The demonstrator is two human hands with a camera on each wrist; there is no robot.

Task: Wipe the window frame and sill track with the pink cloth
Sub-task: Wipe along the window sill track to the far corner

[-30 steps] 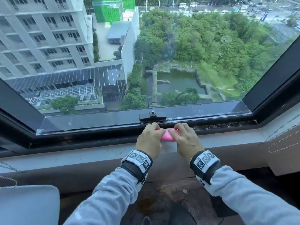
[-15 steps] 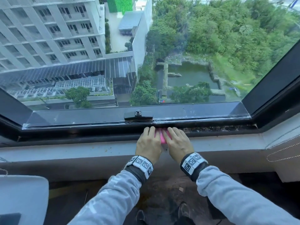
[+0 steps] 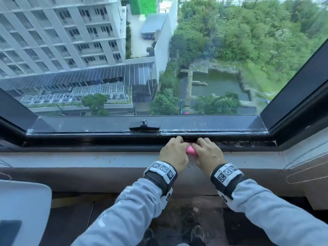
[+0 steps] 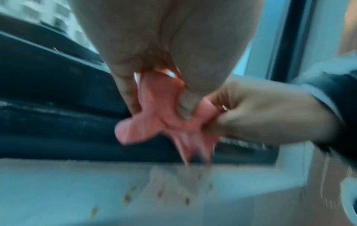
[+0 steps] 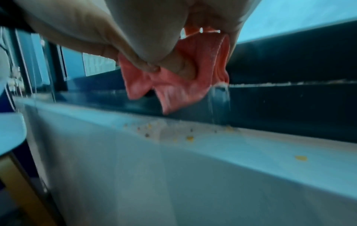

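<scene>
Pink cloth [image 3: 191, 150]: bunched between both hands, above the inner edge of the dark sill track [image 3: 106, 142], right of the track's middle.
Left hand [image 3: 174, 152]: fingers curled round the cloth's left part; the left wrist view shows the thumb pinching a fold.
Right hand [image 3: 208, 153]: fingers and thumb clamped on the cloth's right part, knuckles just beside the left hand.
Cloth ends: loose folds hang below the fingers, over the pale sill ledge [image 3: 88, 161].
Window frame [image 3: 292, 96]: black, rising at the right corner; a black latch [image 3: 144, 125] sits on the lower rail, left of the hands.
Debris: yellowish crumbs lie on the ledge under the hands; gritty dirt lines the track toward the right corner.
</scene>
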